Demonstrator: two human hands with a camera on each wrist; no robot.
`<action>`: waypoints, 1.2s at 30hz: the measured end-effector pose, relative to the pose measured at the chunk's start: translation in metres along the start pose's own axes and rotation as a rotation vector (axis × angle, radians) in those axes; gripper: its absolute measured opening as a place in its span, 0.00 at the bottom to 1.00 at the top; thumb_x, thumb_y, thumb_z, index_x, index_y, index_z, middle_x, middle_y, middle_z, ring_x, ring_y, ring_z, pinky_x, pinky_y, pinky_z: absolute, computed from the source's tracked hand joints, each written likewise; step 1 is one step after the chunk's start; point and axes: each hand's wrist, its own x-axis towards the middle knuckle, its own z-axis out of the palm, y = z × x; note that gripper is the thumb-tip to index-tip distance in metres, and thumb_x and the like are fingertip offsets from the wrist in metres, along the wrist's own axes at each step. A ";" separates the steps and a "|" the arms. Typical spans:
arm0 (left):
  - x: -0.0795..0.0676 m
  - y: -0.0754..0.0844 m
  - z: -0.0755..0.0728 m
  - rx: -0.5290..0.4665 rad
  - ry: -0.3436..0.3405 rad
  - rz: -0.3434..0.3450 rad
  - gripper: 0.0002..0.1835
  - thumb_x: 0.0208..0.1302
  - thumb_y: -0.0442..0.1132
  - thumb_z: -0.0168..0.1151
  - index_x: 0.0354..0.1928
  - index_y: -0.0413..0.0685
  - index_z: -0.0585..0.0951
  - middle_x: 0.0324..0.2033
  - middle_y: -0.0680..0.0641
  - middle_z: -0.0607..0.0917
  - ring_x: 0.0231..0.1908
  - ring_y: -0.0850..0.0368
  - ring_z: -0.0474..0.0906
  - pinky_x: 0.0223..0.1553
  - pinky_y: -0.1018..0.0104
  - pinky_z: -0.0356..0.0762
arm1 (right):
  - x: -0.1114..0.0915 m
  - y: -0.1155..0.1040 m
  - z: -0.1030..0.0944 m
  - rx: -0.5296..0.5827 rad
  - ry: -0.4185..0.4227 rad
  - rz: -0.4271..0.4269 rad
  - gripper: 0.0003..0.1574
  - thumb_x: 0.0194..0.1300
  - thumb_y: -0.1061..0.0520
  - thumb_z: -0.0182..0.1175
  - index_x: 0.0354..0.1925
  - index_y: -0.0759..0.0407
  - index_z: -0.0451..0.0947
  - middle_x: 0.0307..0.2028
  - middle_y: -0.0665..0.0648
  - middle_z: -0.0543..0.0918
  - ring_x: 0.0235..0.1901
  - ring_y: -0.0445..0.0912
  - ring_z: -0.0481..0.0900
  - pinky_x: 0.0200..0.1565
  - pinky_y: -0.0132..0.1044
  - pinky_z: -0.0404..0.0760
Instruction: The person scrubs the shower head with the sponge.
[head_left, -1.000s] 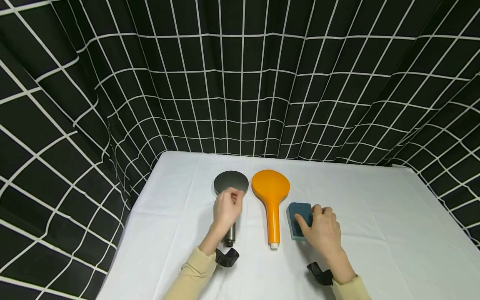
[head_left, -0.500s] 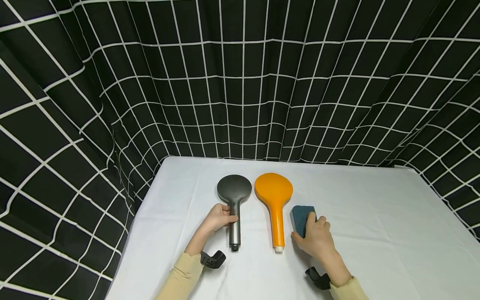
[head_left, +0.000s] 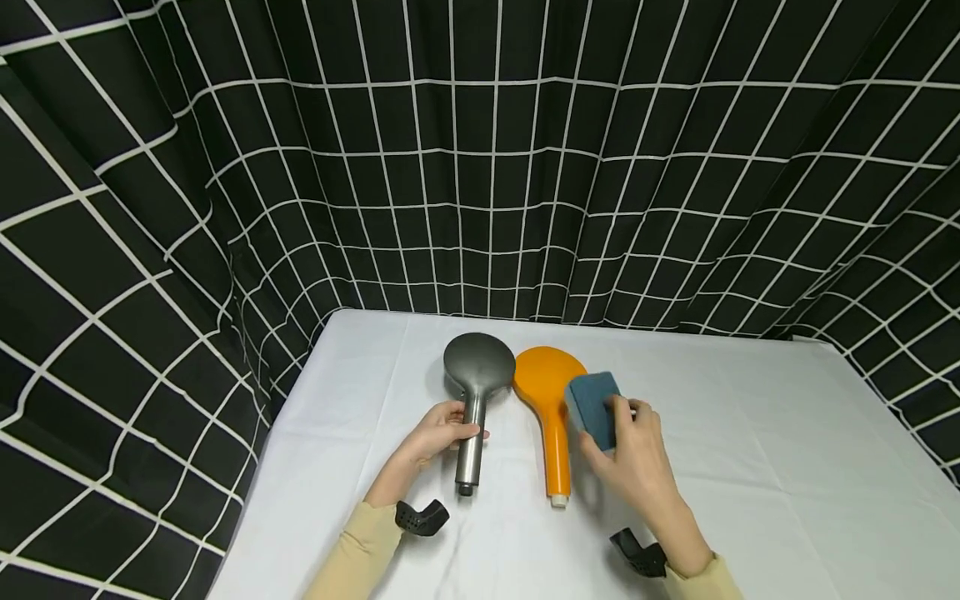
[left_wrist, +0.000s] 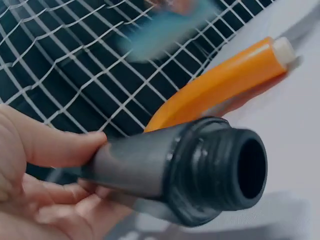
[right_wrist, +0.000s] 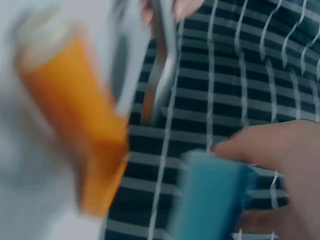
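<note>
My left hand (head_left: 437, 433) grips the grey shower head (head_left: 478, 365) by its handle, thumb across the top. In the left wrist view its black threaded end (left_wrist: 227, 167) with a round hole points toward the camera. My right hand (head_left: 639, 460) holds a blue sponge (head_left: 592, 407) between thumb and fingers. That sponge is raised and overlaps the right side of the orange shower head (head_left: 546, 375) in the head view. The orange shower head lies between the hands, its white-tipped handle toward me. In the right wrist view the sponge (right_wrist: 210, 195) is blurred.
A white cloth (head_left: 750, 442) covers the table. Black curtains (head_left: 517, 175) with a white grid stand behind it and along both sides. Each wrist wears a black camera mount, such as the left mount (head_left: 422, 518).
My left hand came down from over the grey shower head, took its handle and raised it slightly. My right hand gripped the sponge, lifted it and moved it up and left toward the orange shower head.
</note>
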 end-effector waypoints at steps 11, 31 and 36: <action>-0.007 0.020 0.033 0.088 -0.211 0.309 0.27 0.62 0.27 0.55 0.62 0.28 0.60 0.48 0.29 0.76 0.44 0.46 0.79 0.45 0.63 0.77 | 0.048 -0.047 0.022 0.211 0.130 -0.566 0.25 0.65 0.44 0.54 0.51 0.60 0.77 0.58 0.71 0.64 0.55 0.62 0.64 0.49 0.55 0.71; -0.022 0.041 0.054 0.284 -0.239 0.443 0.21 0.62 0.22 0.51 0.57 0.25 0.64 0.41 0.30 0.79 0.37 0.45 0.79 0.38 0.68 0.79 | 0.060 -0.050 0.020 0.082 0.236 -0.776 0.24 0.64 0.50 0.51 0.53 0.62 0.76 0.56 0.75 0.66 0.50 0.66 0.67 0.48 0.56 0.71; -0.029 0.053 0.058 0.279 -0.214 0.410 0.20 0.62 0.23 0.53 0.56 0.27 0.66 0.44 0.30 0.79 0.39 0.51 0.80 0.39 0.70 0.78 | 0.078 -0.039 0.011 0.201 0.384 -0.403 0.26 0.60 0.53 0.58 0.56 0.62 0.74 0.58 0.73 0.64 0.53 0.66 0.63 0.48 0.57 0.69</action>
